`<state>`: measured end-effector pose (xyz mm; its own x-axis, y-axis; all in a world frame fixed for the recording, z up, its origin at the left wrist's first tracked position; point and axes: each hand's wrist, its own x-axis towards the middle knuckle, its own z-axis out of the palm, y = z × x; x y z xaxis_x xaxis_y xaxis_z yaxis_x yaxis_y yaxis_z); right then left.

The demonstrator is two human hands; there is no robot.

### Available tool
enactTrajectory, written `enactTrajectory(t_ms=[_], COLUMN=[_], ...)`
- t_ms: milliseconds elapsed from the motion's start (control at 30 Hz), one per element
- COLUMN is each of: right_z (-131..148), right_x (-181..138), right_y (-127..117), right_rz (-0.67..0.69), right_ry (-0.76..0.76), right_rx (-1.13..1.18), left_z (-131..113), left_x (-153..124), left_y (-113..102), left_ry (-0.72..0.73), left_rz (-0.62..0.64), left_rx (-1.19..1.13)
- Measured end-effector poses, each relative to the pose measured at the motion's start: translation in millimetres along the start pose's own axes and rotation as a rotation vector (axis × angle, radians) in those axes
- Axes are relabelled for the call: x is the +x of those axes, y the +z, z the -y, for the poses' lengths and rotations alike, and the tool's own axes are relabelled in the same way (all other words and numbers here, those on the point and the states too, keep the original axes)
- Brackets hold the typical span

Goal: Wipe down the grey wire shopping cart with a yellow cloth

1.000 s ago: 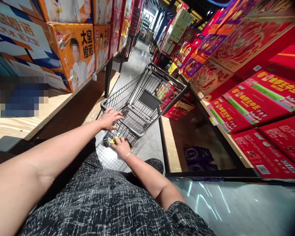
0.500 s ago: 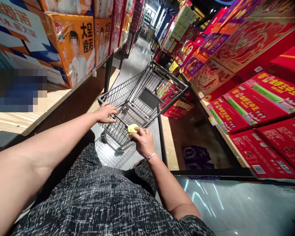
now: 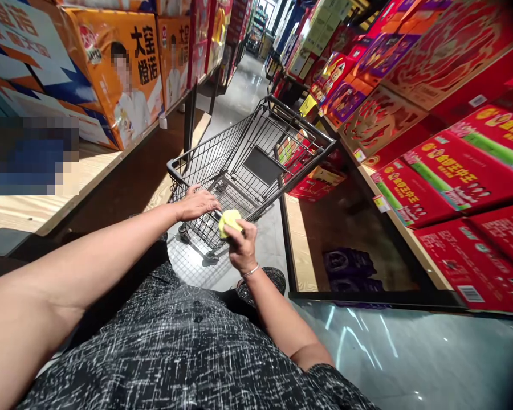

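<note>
A dark wire shopping cart (image 3: 256, 142) stands in the aisle in front of me, its basket holding nothing I can see. My left hand (image 3: 198, 203) lies closed over the cart's near handle bar. My right hand (image 3: 240, 246) is closed on a small yellow-green cloth (image 3: 229, 220), held against the same bar just right of my left hand. A thin bracelet sits on my right wrist. My patterned dark clothing fills the bottom of the view.
Orange cartons (image 3: 123, 85) line a wooden shelf on the left. Red gift boxes (image 3: 444, 176) fill sloped shelves on the right, with a low wooden shelf (image 3: 301, 250) below. The glossy grey aisle floor (image 3: 243, 91) runs ahead past the cart.
My right hand rose with the yellow cloth from low by the cart's wheels up to the handle bar, then drew close to my left hand. The left hand kept its grip on the bar.
</note>
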<state>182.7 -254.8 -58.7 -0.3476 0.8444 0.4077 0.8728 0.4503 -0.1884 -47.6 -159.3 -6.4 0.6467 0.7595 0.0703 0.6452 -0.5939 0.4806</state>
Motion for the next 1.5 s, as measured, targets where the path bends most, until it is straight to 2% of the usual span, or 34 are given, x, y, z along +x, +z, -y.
enactTrajectory(t_ms=[100,267,333,400,500,600,700,800,900,1000,1133,1233,1300,1333,1500], right_z=[2.0,-1.5,-1.4,0.5,6.1,15.4,26.5,30.8,16.5,-23.8,-98.1,-130.4,-128.9,-122.2,-79.5], right_x=[-16.8,-37.0,-44.8,-48.2,-38.7,-11.7,23.5,53.9,73.3,88.4,114.4,131.6,137.4,138.7,142.2], right_y=[30.2,86.1,100.5,104.4,88.0,53.0,20.7,8.6,13.1,15.4,-3.2,-19.6,-23.2,-23.0,-25.0], right_rz=[0.102,0.475,0.581,0.641,0.629,0.396,0.141,0.040,0.027,0.002,-0.052,-0.068,-0.055,-0.037,0.146], right_ry=[-0.161,-0.249,-0.276,-0.293,-0.322,-0.316,-0.268,-0.218,-0.215,-0.174,0.065,0.268,0.321,0.294,0.030], right_rx=[0.017,-0.024,-0.030,-0.042,-0.021,0.034,0.023,-0.040,-0.080,-0.118,-0.194,-0.249,-0.285,-0.297,-0.308], left_z=[8.4,17.4,24.5,35.4,54.7,67.1,64.6,52.4,42.9,39.4,31.9,20.8,14.9,13.3,20.1], left_x=[0.4,2.9,3.8,4.2,3.8,3.4,3.0,0.0,-5.0,-7.5,-4.9,-2.5,-1.8,-1.8,-5.6], left_y=[-2.9,-8.4,-8.9,-9.6,-12.3,-15.0,-13.6,-9.4,-7.9,-11.9,-20.5,-24.2,-25.0,-24.9,-21.6], left_ry=[-0.019,-0.052,-0.059,-0.072,-0.086,-0.128,-0.233,-0.293,-0.212,-0.206,-0.253,-0.330,-0.375,-0.386,-0.342], left_rz=[0.012,-0.030,-0.032,-0.040,-0.066,-0.107,-0.169,-0.198,-0.143,-0.085,-0.021,0.017,0.040,0.047,-0.013], left_rx=[-0.042,-0.047,-0.036,-0.012,0.029,0.095,0.213,0.277,0.234,0.158,0.105,0.072,0.055,0.049,0.047])
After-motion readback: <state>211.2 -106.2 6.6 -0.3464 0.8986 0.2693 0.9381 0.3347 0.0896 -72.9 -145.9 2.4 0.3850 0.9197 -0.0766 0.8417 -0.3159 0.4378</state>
